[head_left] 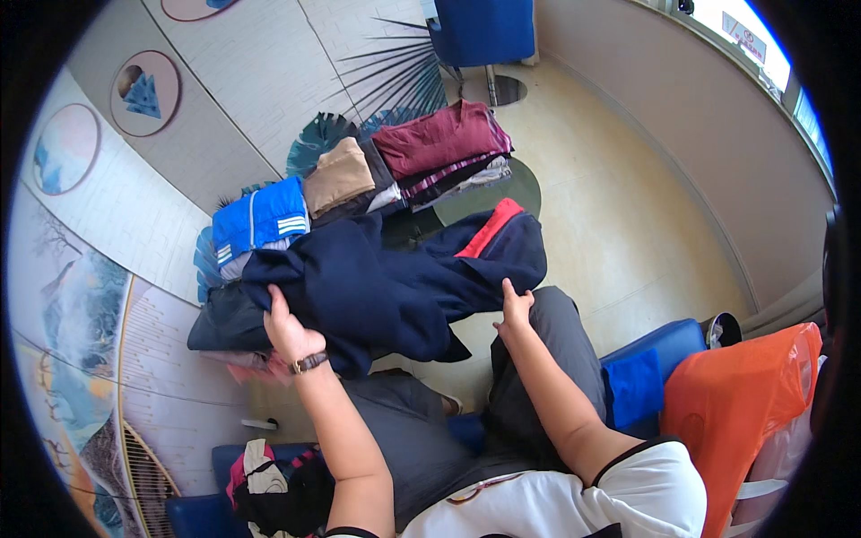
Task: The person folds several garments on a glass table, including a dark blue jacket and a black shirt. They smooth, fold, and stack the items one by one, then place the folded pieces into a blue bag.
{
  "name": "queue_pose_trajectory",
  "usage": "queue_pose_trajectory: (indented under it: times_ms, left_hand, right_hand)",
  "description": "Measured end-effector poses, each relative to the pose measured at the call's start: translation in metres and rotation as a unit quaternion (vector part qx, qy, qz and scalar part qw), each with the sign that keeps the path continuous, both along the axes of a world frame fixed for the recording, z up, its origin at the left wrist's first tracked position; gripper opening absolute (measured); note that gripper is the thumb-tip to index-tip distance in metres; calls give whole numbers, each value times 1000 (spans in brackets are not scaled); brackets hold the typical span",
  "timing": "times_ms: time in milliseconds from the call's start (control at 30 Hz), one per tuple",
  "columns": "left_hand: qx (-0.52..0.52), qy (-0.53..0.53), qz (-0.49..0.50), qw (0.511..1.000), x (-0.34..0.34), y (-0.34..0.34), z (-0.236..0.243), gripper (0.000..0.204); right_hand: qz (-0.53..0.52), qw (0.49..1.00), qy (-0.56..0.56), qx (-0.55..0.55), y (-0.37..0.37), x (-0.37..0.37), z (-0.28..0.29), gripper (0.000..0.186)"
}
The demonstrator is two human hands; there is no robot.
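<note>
A dark navy garment with a red strip is spread in front of me, over the table and toward my lap. At its left end, my left hand is closed on the cloth, with the thumb up and some fingers hidden by fabric. My right hand pinches the near edge at its right end, below the red strip. Behind the garment lie a folded blue jacket with white stripes, a folded tan garment and a maroon folded garment on a stack. A dark folded garment lies beside my left hand.
A dark green table shows past the stacks. An orange plastic bag and a blue cloth are at my right. Mixed clothes lie on the blue seat at my left. A blue chair stands beyond the table.
</note>
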State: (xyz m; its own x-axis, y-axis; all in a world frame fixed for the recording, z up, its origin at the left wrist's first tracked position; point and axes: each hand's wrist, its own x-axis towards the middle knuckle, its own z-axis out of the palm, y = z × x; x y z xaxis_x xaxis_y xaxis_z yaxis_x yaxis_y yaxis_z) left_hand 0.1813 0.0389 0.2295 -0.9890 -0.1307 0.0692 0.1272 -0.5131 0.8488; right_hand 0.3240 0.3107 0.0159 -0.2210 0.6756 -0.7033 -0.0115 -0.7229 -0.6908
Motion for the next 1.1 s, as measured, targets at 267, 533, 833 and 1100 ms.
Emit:
queue_pose_trajectory:
  times_ms: [267, 533, 833, 1100]
  left_hand:
    - [-23, 38, 125, 991, 12, -47, 22, 55]
    - [-54, 138, 102, 984, 8, -85, 23, 49]
    - [-423, 187, 301, 834, -147, -41, -26, 30]
    - [-684, 30, -9, 729, -82, 8, -164, 64]
  right_hand:
    - [-42, 944, 325, -45, 30, 9, 51, 34]
    - [-187, 798, 419, 391, 56, 56, 270, 9]
    - [-71, 806, 90, 581, 180, -144, 200, 32]
    - [357, 647, -117, 663, 74, -120, 15, 66]
